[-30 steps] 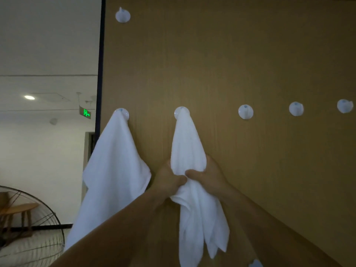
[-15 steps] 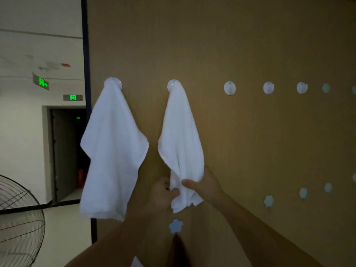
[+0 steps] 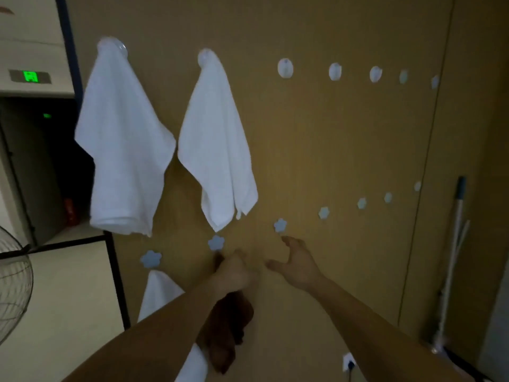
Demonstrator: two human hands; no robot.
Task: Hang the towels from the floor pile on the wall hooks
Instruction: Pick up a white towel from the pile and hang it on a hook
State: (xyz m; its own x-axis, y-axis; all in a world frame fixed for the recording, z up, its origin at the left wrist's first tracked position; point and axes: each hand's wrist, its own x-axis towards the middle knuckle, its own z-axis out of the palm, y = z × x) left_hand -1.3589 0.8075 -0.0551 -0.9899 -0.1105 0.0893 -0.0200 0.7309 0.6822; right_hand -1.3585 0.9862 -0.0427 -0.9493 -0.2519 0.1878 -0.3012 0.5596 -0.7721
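A: Where are the towels?

B: Two white ones hang on the wooden wall (image 3: 330,150), near its upper left corner. The left white towel (image 3: 124,150) is on the first round hook (image 3: 121,48), by the wall's left edge. The second white towel (image 3: 217,150) is on the next round hook (image 3: 205,57), just beside it. Their side edges nearly touch.

A: Any others?

B: A brown towel (image 3: 225,334) hangs lower down, under a flower-shaped hook (image 3: 216,242). A third white towel (image 3: 158,293) hangs under another flower hook (image 3: 151,259) near the left edge.

A: And the hands?

B: The left hand (image 3: 234,271) is in front of the top of the brown towel. Its fingers (image 3: 239,257) look curled, but it is blurred, and I cannot tell whether they grip the cloth. The right hand (image 3: 297,263) is apart from it, with its fingers (image 3: 289,241) spread and loose. It holds nothing and is just below an empty flower hook (image 3: 280,225).

A: What else is there?

B: More empty round hooks (image 3: 285,68) run toward the right edge. A mop (image 3: 455,244) leans there. Past the left edge are a fan (image 3: 13,285) and a green exit sign (image 3: 30,76).
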